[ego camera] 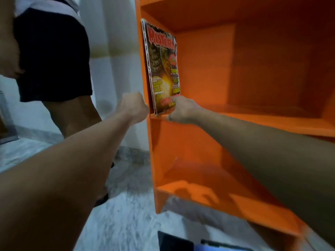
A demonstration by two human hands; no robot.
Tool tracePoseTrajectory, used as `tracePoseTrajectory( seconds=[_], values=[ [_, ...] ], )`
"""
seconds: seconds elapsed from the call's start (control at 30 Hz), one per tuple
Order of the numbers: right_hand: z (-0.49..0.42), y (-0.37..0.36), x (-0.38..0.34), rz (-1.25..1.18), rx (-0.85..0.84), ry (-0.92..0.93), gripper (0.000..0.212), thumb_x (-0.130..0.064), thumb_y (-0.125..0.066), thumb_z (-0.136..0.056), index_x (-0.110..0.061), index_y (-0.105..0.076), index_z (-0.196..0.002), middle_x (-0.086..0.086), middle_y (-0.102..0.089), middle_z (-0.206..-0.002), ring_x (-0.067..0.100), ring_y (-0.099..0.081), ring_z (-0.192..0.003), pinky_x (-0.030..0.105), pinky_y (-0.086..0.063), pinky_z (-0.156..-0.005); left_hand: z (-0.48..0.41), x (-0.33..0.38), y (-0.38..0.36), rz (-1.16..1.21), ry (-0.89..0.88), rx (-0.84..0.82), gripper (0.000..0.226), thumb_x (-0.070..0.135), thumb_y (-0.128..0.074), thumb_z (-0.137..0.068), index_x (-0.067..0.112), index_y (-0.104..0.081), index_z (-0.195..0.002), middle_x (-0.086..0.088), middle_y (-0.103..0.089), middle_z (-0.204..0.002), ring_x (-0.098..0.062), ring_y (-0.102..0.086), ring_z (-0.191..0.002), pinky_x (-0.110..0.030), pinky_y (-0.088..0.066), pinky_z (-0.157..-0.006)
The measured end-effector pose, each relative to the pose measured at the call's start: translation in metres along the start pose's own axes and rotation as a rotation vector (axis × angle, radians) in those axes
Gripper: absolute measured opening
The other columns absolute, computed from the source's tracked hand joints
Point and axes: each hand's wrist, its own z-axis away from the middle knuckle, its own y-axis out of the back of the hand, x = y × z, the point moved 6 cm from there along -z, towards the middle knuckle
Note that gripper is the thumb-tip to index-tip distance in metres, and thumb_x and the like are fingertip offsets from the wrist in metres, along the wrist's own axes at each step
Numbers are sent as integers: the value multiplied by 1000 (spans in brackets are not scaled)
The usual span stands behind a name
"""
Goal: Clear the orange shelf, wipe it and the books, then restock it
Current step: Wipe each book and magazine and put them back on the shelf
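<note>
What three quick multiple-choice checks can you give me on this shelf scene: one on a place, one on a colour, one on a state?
1. Where is the magazine?
A. At the left end of the middle level
B. On the bottom level
C. On the floor

2. What colour is the shelf?
A. White
B. Blue
C. Orange

3. What is the right hand doing?
A. Hanging free
B. Touching the magazine's lower cover
C. Holding a cloth

Answers:
1 A: the magazine stands upright against the left side, one level above the bottom.
2 C: every panel in view is orange.
3 B: the fingers lie on the bottom part of the cover, and no cloth is in view.
</note>
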Motion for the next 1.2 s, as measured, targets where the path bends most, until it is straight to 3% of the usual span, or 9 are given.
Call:
tracePoseTrajectory(
  seconds=[0.17,0.4,0.5,0.6,0.77,0.83,0.9,0.97,1.2],
  values=[
    [57,-12,6,135,125,-100,51,-24,-59,-91,-9,-43,-137,18,-59,-123,37,-60,-103,46,-52,-86,23,-5,-38,13,-110,-112,19,21,-53,-94,7,-65,-87,-18,-67,-102,-35,-61,-93,-34,-41,-69],
    [174,-47,72,391,-201,-396,54,-33,-62,-91,-11,-43,-137,16,-55,-130,36,-55,-113,46,-50,-93,113,22,-135,199,-121,-434,31,23,-58,-92,6,-69,-116,-22,-65,-121,-40,-60,-116,-39,-50,-91],
    [217,-52,92,496,-302,-463,62,-38,-64,-90,-9,-41,-140,13,-48,-140,34,-50,-123,44,-45,-100,160,41,-168,207,-194,-563,27,18,-57,-90,4,-70,-109,-21,-67,-117,-39,-62,-111,-40,-51,-84],
    [253,-70,107,475,-454,-505,63,-37,-66,-90,-6,-42,-138,12,-51,-135,30,-53,-117,41,-46,-98,198,48,-188,226,-234,-679,14,14,-56,-90,4,-64,-83,-20,-68,-98,-36,-59,-80,-37,-42,-65],
    [290,-123,138,417,-594,-502,61,-38,-70,-87,-3,-52,-133,13,-54,-134,30,-53,-120,38,-45,-98,236,34,-214,179,-184,-739,16,13,-57,-91,12,-56,-75,-14,-61,-82,-29,-58,-71,-38,-43,-60],
    [309,-151,152,391,-658,-520,75,-44,-75,-80,-6,-46,-137,11,-49,-139,29,-49,-124,38,-43,-100,254,26,-227,142,-169,-806,15,10,-58,-90,10,-58,-75,-26,-62,-106,-29,-64,-85,-40,-49,-64],
    [328,-178,165,352,-745,-550,96,-52,-82,-67,-10,-36,-141,9,-45,-142,30,-48,-124,41,-43,-101,271,15,-245,156,-138,-879,11,4,-58,-86,6,-67,-92,5,-56,-95,-26,-63,-89,-35,-51,-71],
    [336,-194,172,366,-786,-559,112,-55,-86,-58,-9,-29,-143,10,-41,-143,33,-47,-122,42,-43,-99,282,3,-256,174,-99,-933,16,5,-66,-83,11,-68,-98,-2,-67,-103,-23,-62,-90,-32,-53,-72],
    [329,-202,184,205,-748,-530,84,-44,-89,-60,-6,-49,-124,8,-60,-123,30,-56,-108,37,-48,-94,312,-28,-274,186,222,-962,34,29,-75,-83,7,-49,-82,-15,-56,-95,-35,-64,-100,-39,-58,-79]
  ],
)
